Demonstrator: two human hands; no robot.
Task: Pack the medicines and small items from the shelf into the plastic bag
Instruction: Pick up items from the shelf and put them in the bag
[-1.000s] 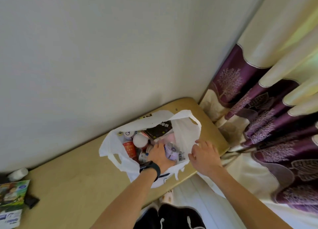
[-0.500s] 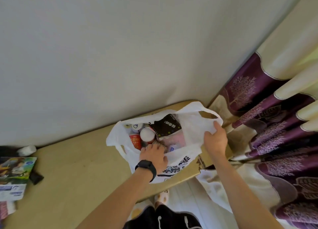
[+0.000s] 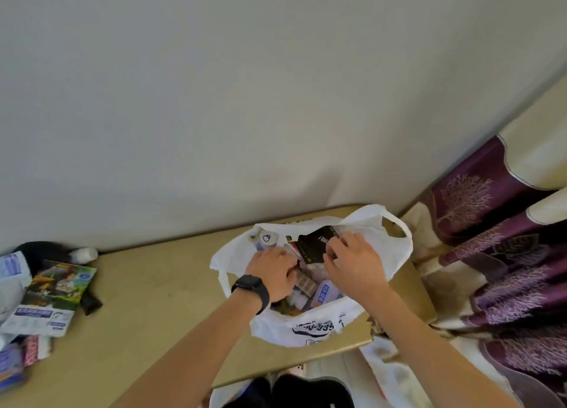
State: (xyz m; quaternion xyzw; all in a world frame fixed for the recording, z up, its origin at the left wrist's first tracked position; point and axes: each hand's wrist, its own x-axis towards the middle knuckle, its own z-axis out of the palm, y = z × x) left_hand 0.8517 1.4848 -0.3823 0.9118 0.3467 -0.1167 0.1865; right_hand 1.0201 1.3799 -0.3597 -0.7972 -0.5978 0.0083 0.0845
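A white plastic bag [image 3: 310, 328] with black print stands open on the tan shelf [image 3: 159, 288], near its right end. Inside lie several medicine packs and bottles, among them a black pouch [image 3: 313, 245], a white round-capped bottle [image 3: 267, 238] and a blue-and-white box [image 3: 324, 291]. My left hand [image 3: 271, 271], with a black watch on the wrist, reaches down into the bag among the items. My right hand [image 3: 352, 262] is inside the bag too, fingers pinching the right edge of the black pouch.
Medicine boxes and leaflets [image 3: 52, 294] are piled at the shelf's left end, with a white bottle [image 3: 84, 253] and a black object [image 3: 40, 251] by the wall. A purple-and-cream curtain [image 3: 497, 254] hangs at the right. The grey wall rises behind.
My right hand let go of the bag's right handle and moved into the bag onto the black pouch. My left hand stayed among the items. The view shifted left.
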